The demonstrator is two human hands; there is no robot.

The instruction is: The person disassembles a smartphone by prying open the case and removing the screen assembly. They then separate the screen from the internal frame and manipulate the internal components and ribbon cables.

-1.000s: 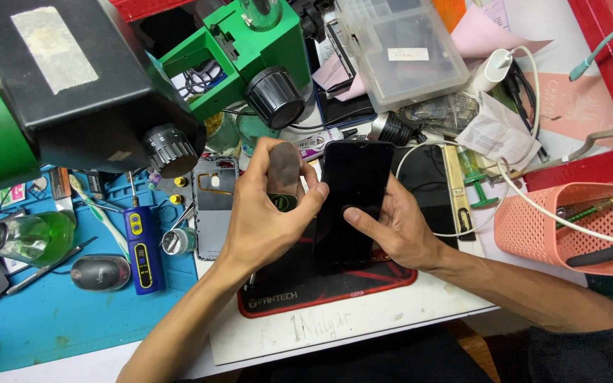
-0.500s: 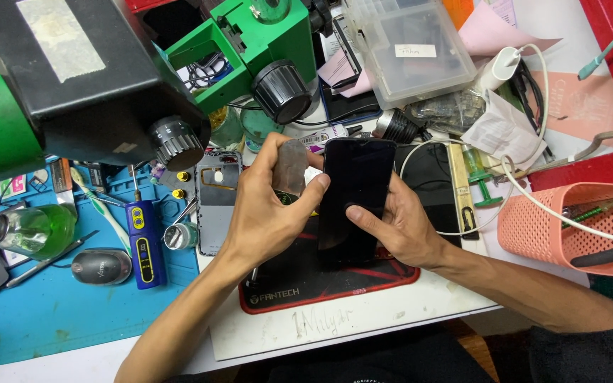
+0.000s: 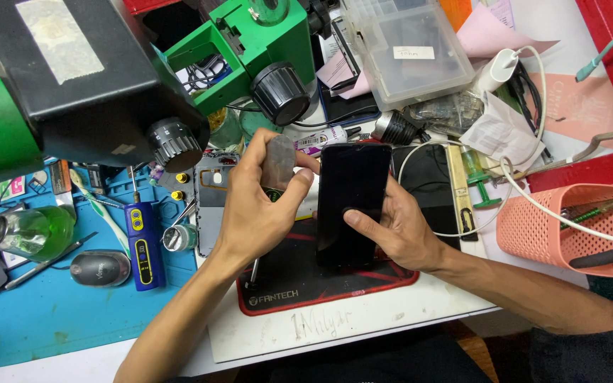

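My left hand [image 3: 257,206] pinches a small grey rectangular piece [image 3: 278,163] between thumb and fingers, held upright just left of a black phone [image 3: 352,202]. My right hand [image 3: 391,227] grips that phone by its lower right side, thumb across the dark screen. The phone stands tilted above a black mat with a red border [image 3: 306,284]. A thin tool handle [image 3: 253,273] sticks out below my left palm; what holds it is hidden.
A green and black microscope [image 3: 72,85] hangs over the left. On the blue mat [image 3: 51,319] lie a blue tool [image 3: 140,241], a green liquid bottle [image 3: 23,230] and a mouse [image 3: 101,268]. A clear plastic box [image 3: 406,53] sits behind, an orange basket [image 3: 569,227] at the right.
The grey piece in my left hand has risen slightly and shifted closer to the phone's left edge. My right hand keeps its hold on the phone.
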